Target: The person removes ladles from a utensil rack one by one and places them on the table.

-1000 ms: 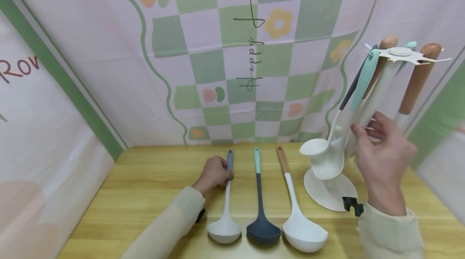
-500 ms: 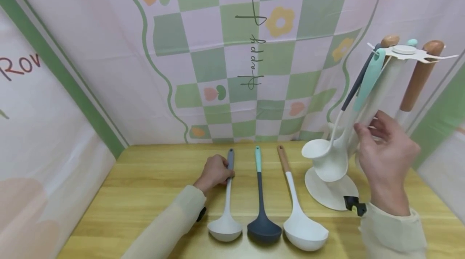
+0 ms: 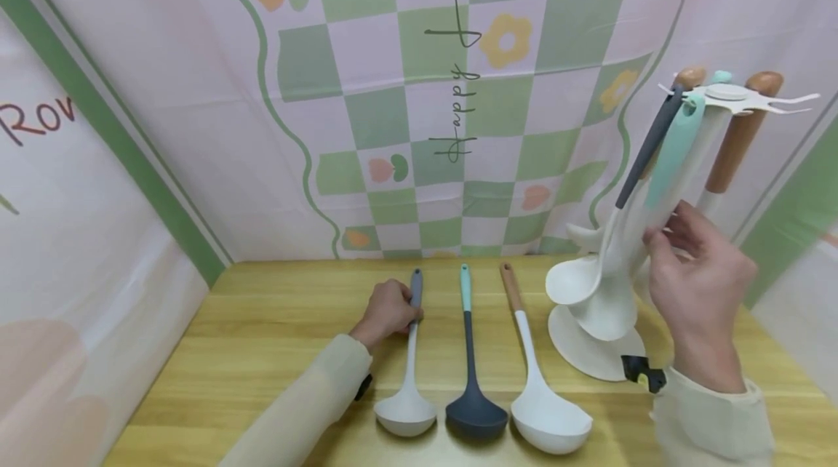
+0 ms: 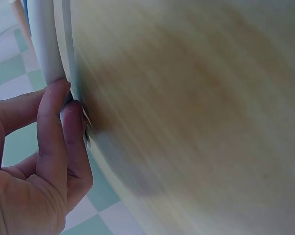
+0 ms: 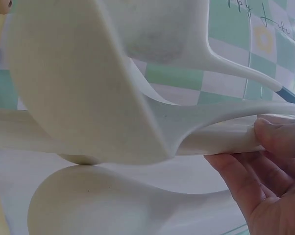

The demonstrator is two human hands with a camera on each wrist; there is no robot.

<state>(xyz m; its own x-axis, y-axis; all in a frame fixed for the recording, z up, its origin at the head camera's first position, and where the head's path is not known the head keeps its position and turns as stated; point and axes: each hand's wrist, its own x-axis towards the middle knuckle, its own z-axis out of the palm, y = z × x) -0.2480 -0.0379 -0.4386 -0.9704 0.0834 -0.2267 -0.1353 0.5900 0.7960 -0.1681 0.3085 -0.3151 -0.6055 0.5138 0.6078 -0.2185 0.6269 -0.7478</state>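
Observation:
My left hand pinches the grey handle of a ladle with a pale bowl, lying on the wooden table. To its right lie a dark ladle with a mint handle and a white ladle with a brown handle. At the right, my right hand holds the pole of a white utensil rack, thumb on one side and fingers on the other. From its top hang several utensils, including a dark-handled ladle and a mint-handled one. The right hand hides part of the rack.
A checked curtain stands right behind the table, with more cloth at both sides. A brown-handled utensil hangs on the rack's right side. The rack's spiky hook ring stands above the right hand.
The rack's top and hanging utensils have turned about the pole: the mint handle in front shifted right, the brown one at the right shifted left. The left hand and the three lying ladles stay put.

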